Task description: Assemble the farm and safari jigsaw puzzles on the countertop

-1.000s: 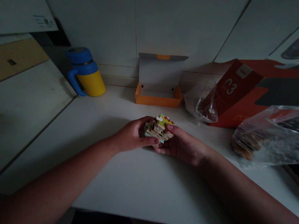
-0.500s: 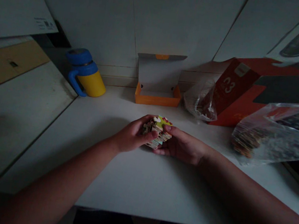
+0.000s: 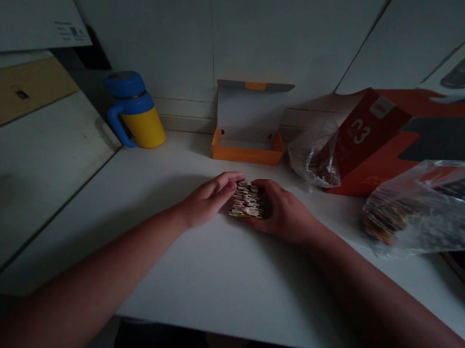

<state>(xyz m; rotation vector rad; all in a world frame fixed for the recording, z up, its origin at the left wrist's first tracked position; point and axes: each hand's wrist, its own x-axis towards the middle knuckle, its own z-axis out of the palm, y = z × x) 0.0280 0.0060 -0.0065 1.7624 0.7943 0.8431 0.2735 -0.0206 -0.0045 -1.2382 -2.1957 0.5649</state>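
A stack of colourful jigsaw puzzle pieces (image 3: 247,200) stands on its edge on the white table (image 3: 219,285), held between both hands. My left hand (image 3: 208,198) presses against its left side with the fingers laid along it. My right hand (image 3: 283,209) wraps round its right side and top. An open orange box (image 3: 250,125) with a raised white lid sits just behind the hands, against the wall.
A yellow mug with a blue lid and handle (image 3: 136,111) stands at the back left. At the right lie a clear bag with dark contents (image 3: 316,162), a red carton (image 3: 383,139) and a larger clear bag of pieces (image 3: 427,206). The table's front edge is close to me.
The stack was tilted with its printed face showing; now it is turned edge-on and set down on the table, a little farther from me. Both hands stayed on it.
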